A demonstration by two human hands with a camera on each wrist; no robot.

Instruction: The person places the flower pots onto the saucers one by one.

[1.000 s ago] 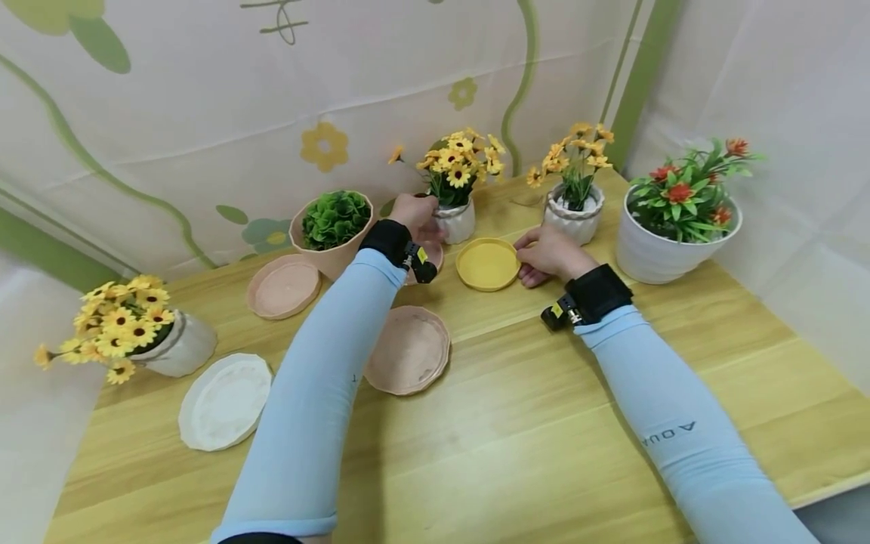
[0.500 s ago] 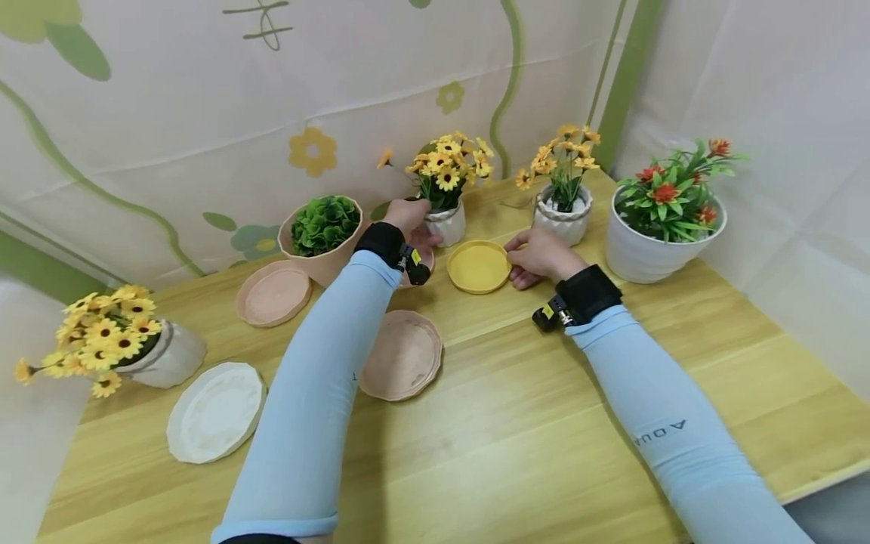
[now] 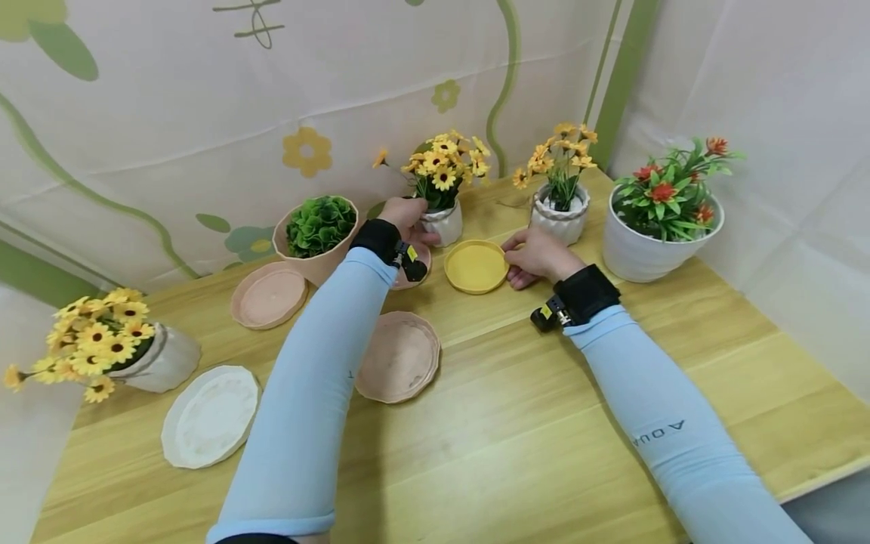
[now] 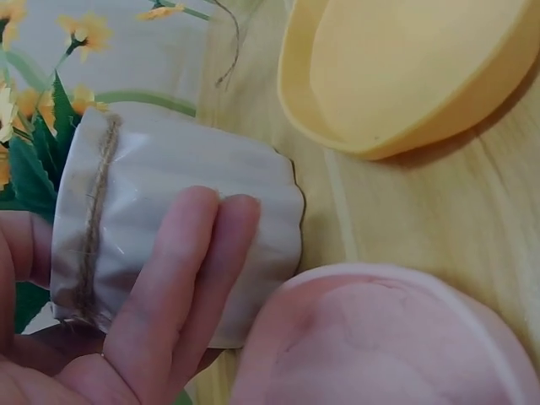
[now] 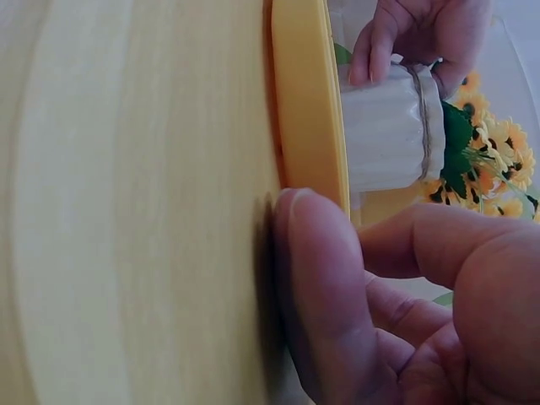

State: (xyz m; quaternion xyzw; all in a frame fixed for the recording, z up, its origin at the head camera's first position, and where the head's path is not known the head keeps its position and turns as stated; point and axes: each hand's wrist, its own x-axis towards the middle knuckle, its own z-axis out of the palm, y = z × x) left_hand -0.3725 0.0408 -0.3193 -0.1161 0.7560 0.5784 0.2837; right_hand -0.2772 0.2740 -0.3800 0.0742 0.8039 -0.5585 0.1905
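Note:
My left hand (image 3: 406, 215) grips a small white flowerpot (image 3: 446, 225) of yellow daisies (image 3: 443, 162) near the back of the table. In the left wrist view two fingers (image 4: 169, 270) lie along the pot's ridged wall, below the twine (image 4: 94, 211) round its rim. A small pink saucer (image 4: 396, 346) is beside the pot's base, partly hidden by my left hand in the head view. My right hand (image 3: 541, 255) pinches the right edge of a round yellow saucer (image 3: 477, 267); in the right wrist view the thumb (image 5: 325, 270) is at the saucer's side.
A white pot (image 3: 560, 215) of orange flowers stands behind my right hand, a larger white pot (image 3: 642, 242) further right. At left are a green plant's pink pot (image 3: 316, 261), pink saucers (image 3: 268, 296) (image 3: 397, 359), a white saucer (image 3: 211, 415) and another daisy pot (image 3: 166, 361).
The whole scene shifts slightly left in the head view. Both hands keep their places at the flowerpot and the yellow saucer.

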